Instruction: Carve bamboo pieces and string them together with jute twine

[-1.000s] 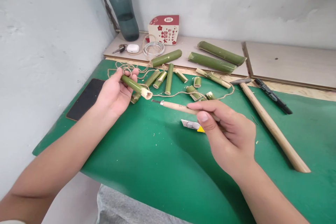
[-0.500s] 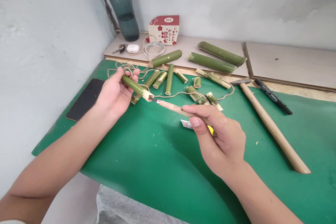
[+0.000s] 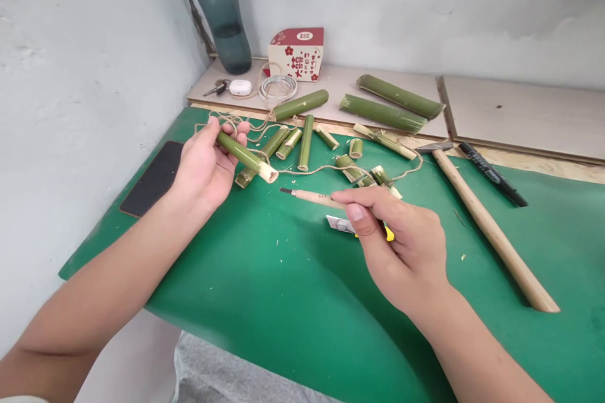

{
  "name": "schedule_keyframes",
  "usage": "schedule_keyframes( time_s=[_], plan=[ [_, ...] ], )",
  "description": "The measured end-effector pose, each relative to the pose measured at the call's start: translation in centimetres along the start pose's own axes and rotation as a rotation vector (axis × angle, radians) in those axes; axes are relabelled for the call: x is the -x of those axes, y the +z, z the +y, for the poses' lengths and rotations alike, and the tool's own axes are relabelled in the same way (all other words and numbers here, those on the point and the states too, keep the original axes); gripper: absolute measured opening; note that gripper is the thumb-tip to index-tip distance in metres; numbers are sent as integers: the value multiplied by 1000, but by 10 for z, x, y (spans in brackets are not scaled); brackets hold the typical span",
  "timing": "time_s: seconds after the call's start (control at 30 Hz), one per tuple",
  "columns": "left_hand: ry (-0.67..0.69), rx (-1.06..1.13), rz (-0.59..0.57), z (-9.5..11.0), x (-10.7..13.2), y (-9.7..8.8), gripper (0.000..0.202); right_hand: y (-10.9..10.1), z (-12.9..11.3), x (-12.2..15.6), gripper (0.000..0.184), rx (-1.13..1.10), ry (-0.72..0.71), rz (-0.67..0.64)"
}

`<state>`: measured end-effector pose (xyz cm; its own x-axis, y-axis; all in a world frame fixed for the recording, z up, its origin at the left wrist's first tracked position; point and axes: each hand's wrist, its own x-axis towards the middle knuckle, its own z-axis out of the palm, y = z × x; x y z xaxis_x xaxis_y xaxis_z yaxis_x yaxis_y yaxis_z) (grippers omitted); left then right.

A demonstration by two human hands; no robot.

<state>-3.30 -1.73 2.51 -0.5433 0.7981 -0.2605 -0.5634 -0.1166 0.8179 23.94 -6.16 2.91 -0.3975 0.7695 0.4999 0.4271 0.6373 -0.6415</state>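
My left hand (image 3: 208, 164) is closed around a green bamboo piece (image 3: 243, 156), whose pale cut end points right and toward me. In my right hand (image 3: 401, 245) is a wood-handled carving chisel (image 3: 314, 198), gripped like a pen. Its dark metal tip sits just right of and below the bamboo's end, apart from it. Beneath the right hand lies a utility knife (image 3: 341, 225) with a yellow part, partly hidden by the fingers. Several short bamboo pieces (image 3: 306, 143) lie behind the hands, some tied with twine (image 3: 321, 169).
A hammer (image 3: 491, 227) and a black marker (image 3: 491, 174) lie at the right on the green mat (image 3: 246, 302). A phone (image 3: 154, 179) is beside my left wrist. At the back stand a bottle (image 3: 224, 25) and a box (image 3: 297, 56), near tape (image 3: 278, 87) and split bamboo (image 3: 382, 112).
The chisel tip has come out of the bamboo's end and moved slightly right and down with my right hand. My left hand has barely moved.
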Motion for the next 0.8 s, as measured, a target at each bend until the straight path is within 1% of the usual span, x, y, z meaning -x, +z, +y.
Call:
schedule_keyframes(
  time_s=[0.1,0.17,0.37,0.5,0.67,0.8],
  plan=[
    [-10,-4,-20,0,1,0,37,2,4,2,17,4,16,59],
    [-18,-2,-24,0,3,1,38,4,6,2,17,-12,12,71],
    [-47,12,7,1,4,3,37,9,2,3,22,-156,-25,129],
    [-34,24,-3,1,3,2,34,10,1,3,22,-133,0,126],
    [-23,31,13,1,3,2,33,13,3,5,28,-203,-91,173],
    [-18,32,-5,0,4,2,32,14,-1,5,29,-186,-100,179]
  ],
)
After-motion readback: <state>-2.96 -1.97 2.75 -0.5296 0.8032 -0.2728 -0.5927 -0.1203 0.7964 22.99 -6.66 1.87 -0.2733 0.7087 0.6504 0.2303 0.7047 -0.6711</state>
